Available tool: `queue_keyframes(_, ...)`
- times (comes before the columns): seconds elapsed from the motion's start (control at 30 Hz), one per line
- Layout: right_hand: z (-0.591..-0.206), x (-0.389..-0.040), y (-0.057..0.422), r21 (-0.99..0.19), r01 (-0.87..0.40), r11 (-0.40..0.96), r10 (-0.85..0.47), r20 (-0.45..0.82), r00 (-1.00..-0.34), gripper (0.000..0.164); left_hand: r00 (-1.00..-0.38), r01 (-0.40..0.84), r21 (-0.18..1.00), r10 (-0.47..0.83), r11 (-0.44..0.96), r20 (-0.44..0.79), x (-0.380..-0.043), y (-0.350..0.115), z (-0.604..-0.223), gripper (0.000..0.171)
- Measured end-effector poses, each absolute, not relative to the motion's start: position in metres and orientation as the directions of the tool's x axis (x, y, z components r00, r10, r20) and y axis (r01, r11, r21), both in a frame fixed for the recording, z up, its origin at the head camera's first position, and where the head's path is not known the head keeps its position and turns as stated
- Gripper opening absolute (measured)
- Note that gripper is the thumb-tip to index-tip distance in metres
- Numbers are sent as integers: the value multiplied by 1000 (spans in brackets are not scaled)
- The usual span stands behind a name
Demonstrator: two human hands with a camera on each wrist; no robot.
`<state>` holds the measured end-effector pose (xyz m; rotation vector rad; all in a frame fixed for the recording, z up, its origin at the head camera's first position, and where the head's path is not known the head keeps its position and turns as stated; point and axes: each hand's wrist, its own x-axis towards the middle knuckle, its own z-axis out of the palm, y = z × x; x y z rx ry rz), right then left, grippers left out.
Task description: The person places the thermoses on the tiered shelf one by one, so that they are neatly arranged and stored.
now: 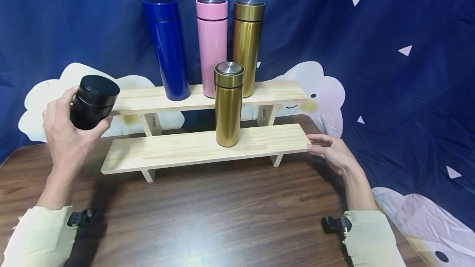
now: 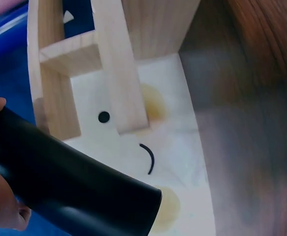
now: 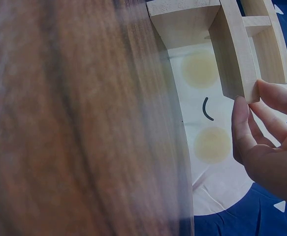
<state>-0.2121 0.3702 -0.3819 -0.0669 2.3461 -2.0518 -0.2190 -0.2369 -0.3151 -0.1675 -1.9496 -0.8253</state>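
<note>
My left hand (image 1: 68,129) grips a black thermos bottle (image 1: 92,108) near its lid, held up at the left end of the upper shelf board. In the left wrist view the bottle's smooth body (image 2: 79,182) slants across the lower left. My right hand (image 1: 332,153) pinches the right end of the lower board of a two-tier wooden shelf (image 1: 178,149), thumb and fingertips at its corner (image 3: 251,93). On the upper board stand a blue thermos (image 1: 170,52), a pink thermos (image 1: 212,48) and a gold thermos (image 1: 252,40); a shorter gold thermos (image 1: 228,110) stands on the lower board.
The shelf stands on a dark wood-grain table (image 1: 222,217). Behind it hangs a blue cloth (image 1: 297,19) printed with white clouds and triangles. Small black devices are strapped at my left wrist (image 1: 79,218) and right wrist (image 1: 335,223).
</note>
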Motion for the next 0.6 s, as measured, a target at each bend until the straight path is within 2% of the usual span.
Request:
queue_keyframes(0.37, -379, -210, 369, -990, -12, 138, -42, 6, -999, 52, -518, 506, 440, -147, 742, 843, -213, -209, -300, 74)
queue_keyframes(0.6, -382, -212, 370, -989, -7, 147, -39, 1, -999, 53, -562, 491, 469, -144, 734, 815, -213, -200, -301, 75)
